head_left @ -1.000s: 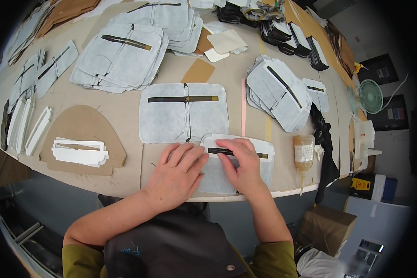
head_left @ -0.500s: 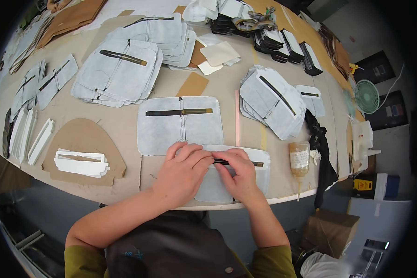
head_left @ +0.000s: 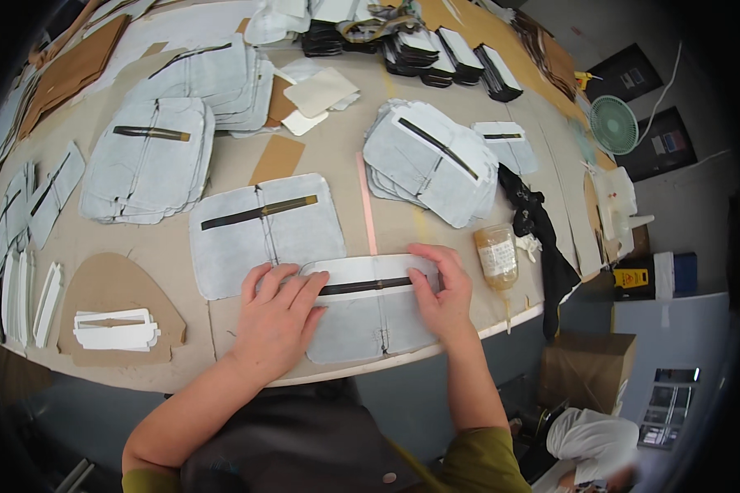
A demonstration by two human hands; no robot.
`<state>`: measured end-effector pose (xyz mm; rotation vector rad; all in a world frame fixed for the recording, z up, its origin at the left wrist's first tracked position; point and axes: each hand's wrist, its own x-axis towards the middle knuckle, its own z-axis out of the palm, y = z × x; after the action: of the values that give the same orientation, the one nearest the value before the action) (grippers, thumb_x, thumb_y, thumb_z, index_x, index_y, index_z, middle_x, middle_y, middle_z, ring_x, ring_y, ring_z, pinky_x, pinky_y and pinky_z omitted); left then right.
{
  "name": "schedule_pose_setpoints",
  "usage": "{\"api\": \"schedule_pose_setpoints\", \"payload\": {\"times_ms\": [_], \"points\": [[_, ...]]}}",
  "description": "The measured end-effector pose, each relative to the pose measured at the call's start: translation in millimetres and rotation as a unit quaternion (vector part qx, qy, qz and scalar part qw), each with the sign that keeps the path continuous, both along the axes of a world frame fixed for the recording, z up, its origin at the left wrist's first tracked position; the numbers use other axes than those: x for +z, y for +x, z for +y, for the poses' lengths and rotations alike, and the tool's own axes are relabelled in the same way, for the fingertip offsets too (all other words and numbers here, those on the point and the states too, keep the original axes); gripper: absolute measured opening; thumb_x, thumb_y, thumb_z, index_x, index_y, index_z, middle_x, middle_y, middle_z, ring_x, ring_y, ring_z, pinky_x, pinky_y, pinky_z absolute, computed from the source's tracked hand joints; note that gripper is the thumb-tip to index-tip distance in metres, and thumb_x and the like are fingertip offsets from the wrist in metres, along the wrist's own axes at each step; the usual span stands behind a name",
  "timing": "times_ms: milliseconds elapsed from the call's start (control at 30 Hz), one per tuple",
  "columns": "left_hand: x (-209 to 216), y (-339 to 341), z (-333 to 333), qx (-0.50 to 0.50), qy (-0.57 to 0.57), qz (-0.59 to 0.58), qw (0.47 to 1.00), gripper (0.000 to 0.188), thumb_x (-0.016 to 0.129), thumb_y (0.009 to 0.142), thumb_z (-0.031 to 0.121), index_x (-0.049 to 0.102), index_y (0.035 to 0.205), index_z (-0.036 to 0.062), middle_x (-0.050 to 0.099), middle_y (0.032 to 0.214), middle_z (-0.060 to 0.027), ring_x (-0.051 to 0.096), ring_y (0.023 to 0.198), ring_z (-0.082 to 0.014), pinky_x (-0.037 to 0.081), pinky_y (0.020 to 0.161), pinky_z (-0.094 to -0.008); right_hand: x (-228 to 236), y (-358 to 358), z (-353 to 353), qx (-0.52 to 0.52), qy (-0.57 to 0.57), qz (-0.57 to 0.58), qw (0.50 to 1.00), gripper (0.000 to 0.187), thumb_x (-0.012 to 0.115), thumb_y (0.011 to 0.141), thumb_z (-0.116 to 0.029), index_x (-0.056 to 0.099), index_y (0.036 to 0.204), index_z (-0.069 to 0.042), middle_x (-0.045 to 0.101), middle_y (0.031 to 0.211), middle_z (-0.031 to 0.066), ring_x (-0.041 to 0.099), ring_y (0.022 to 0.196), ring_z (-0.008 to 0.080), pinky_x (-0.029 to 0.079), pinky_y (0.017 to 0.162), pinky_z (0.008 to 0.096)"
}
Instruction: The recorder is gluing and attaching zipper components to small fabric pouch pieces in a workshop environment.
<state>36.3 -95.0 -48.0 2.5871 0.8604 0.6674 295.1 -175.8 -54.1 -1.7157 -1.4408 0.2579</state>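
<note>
Grip point(head_left: 442, 289) on panel point(head_left: 349, 333), bottle point(head_left: 497, 253) perhaps filled

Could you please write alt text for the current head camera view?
A person's left hand and right hand touch opposite sides of a pale grey panel with a dark strip. A similar panel lies beyond, near panel stacks, with a bottle to the right.

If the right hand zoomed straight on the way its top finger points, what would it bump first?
The right hand would probably meet the pink strip on the table first. Depth is hard to judge, so it might pass above.
</note>
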Motion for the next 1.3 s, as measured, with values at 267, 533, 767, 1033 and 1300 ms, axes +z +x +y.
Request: {"api": "schedule_pose_setpoints", "payload": {"times_ms": [267, 533, 767, 1033, 1300], "points": [[2.3, 0.7, 1.2, -0.010, -0.014, -0.018, 1.000, 0.050, 0.074, 0.077, 0.009, 0.061, 0.125, 0.0061, 0.062, 0.115, -0.0093, 0.053, 0.117, -0.0321, 0.036, 0.103, -0.0495, 6.2, 19.0, -4.8, -0.031, -0.066, 0.041, 0.996, 0.038, 0.073, 0.081, 0.003, 0.067, 0.117, -0.006, 0.067, 0.102, 0.0087, 0.062, 0.093, 0.0198, 0.051, 0.085, 0.0316], [5.8, 1.0, 7.1, -0.004, -0.060, -0.040, 0.997, 0.046, 0.068, 0.078, -0.002, 0.060, 0.123, 0.0040, 0.062, 0.115, -0.0124, 0.053, 0.116, -0.0339, 0.038, 0.101, -0.0460, 14.7, 27.3, -13.0, -0.001, -0.198, 0.267, 0.943, 0.032, 0.070, 0.087, 0.004, 0.065, 0.118, -0.003, 0.069, 0.101, -0.0015, 0.055, 0.077, 0.0014, 0.044, 0.068, 0.0171], [16.6, 23.5, 11.4, -0.050, -0.054, -0.051, 0.996, 0.039, 0.064, 0.080, -0.005, 0.063, 0.118, 0.0006, 0.063, 0.117, -0.0138, 0.057, 0.112, -0.0340, 0.043, 0.098, -0.0435, 20.2, 25.2, -20.6, 0.003, -0.203, 0.242, 0.949, 0.031, 0.072, 0.087, 0.002, 0.066, 0.116, -0.004, 0.069, 0.097, -0.0012, 0.051, 0.068, 0.0005, 0.042, 0.060, 0.0172], [-0.8, 78.9, -12.5, -0.194, -0.037, -0.046, 0.979, 0.044, 0.061, 0.077, -0.002, 0.064, 0.121, -0.0021, 0.063, 0.128, -0.0135, 0.058, 0.117, -0.0293, 0.047, 0.100, -0.0411, 8.6, 22.4, -22.4, -0.036, -0.143, 0.189, 0.971, 0.025, 0.074, 0.085, 0.000, 0.070, 0.109, -0.005, 0.063, 0.088, -0.0038, 0.049, 0.068, 0.0008, 0.041, 0.059, 0.0169], [-8.3, 81.1, -13.9, -0.176, -0.007, -0.047, 0.983, 0.043, 0.062, 0.077, 0.002, 0.067, 0.120, 0.0020, 0.066, 0.126, -0.0088, 0.060, 0.114, -0.0264, 0.049, 0.096, -0.0387, -1.9, 10.3, -19.2, -0.053, -0.059, 0.010, 0.997, 0.025, 0.076, 0.079, 0.001, 0.069, 0.103, -0.005, 0.064, 0.084, 0.0055, 0.055, 0.061, 0.0133, 0.048, 0.056, 0.0266]]}}
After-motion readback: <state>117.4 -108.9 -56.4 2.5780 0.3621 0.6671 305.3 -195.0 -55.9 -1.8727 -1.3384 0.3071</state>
